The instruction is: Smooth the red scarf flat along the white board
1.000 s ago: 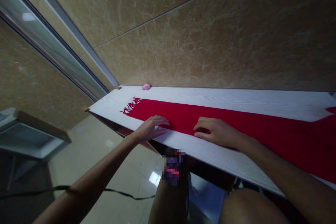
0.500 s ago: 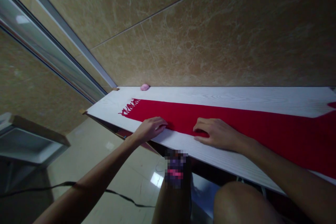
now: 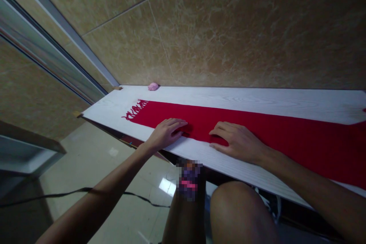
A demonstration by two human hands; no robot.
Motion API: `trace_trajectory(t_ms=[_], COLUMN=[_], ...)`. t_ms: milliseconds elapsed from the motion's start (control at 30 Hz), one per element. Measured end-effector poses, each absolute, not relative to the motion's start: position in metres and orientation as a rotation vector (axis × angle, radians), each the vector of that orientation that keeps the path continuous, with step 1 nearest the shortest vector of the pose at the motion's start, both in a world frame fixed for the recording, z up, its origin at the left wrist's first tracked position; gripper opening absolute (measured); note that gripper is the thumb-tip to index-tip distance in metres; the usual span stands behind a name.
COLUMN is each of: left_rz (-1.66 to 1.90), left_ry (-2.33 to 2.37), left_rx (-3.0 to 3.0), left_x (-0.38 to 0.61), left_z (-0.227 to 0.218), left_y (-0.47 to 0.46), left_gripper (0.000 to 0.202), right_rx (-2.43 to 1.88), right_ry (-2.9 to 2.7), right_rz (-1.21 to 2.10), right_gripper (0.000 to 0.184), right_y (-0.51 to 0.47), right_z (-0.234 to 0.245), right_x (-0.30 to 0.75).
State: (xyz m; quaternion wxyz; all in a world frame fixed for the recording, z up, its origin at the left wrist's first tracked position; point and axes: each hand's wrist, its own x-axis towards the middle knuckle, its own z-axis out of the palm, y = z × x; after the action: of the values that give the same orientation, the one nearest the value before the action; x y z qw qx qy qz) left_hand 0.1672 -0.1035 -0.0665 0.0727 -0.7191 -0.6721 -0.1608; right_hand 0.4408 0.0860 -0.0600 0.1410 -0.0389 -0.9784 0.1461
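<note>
A long red scarf (image 3: pixel 200 116) lies flat along a white tabletop (image 3: pixel 194 148), its fringed end at the left and its other end running out of view at the right. My left hand (image 3: pixel 168 131) rests over the scarf's near edge, fingers stretched across the cloth and thumb apart from them. To its right, my right hand (image 3: pixel 234 139) lies curved over the same edge, with a gap between thumb and fingers. No cloth is visibly pinched in either hand; the undersides of the fingers are hidden.
A small pink object (image 3: pixel 153 86) sits at the back by the marbled tile wall (image 3: pixel 214 45). My knee (image 3: pixel 240 209) is close below the table's front edge. A dark strap (image 3: pixel 65 193) hangs at the lower left, above the shiny floor (image 3: pixel 100 156).
My left fingers have lifted and stretched out further over the scarf, and the thumb has parted from them. My right hand's grip has widened a little. The view has shifted slightly.
</note>
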Motion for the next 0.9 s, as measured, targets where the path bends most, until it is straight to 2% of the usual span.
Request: trace_trajectory(t_ms=[233,333,667,900], left_rz=[-0.412,-0.425,-0.646,-0.428], left_ry=[-1.999,-1.977,-2.101,-2.4], left_rx=[-2.197,-2.201,-1.898,-1.417], left_x=[0.178,0.183,0.192,0.213], left_z=[-0.068,-0.067,-0.047,-0.036], left_y=[-0.089,-0.082,-0.078,-0.087], left_gripper=[0.062,0.066,0.041,0.004], right_rx=[-0.107,-0.141,-0.216,-0.222], right_ry=[-2.749,-2.746,-2.728,-2.701], right_rz=[0.383,0.379,0.306,0.35], right_gripper=[0.037,0.039,0.037,0.032], right_y=[0.085,0.084,0.081,0.084], right_z=[-0.067,-0.067,-0.064,-0.064], right_x=[0.438,0.438,0.437,0.437])
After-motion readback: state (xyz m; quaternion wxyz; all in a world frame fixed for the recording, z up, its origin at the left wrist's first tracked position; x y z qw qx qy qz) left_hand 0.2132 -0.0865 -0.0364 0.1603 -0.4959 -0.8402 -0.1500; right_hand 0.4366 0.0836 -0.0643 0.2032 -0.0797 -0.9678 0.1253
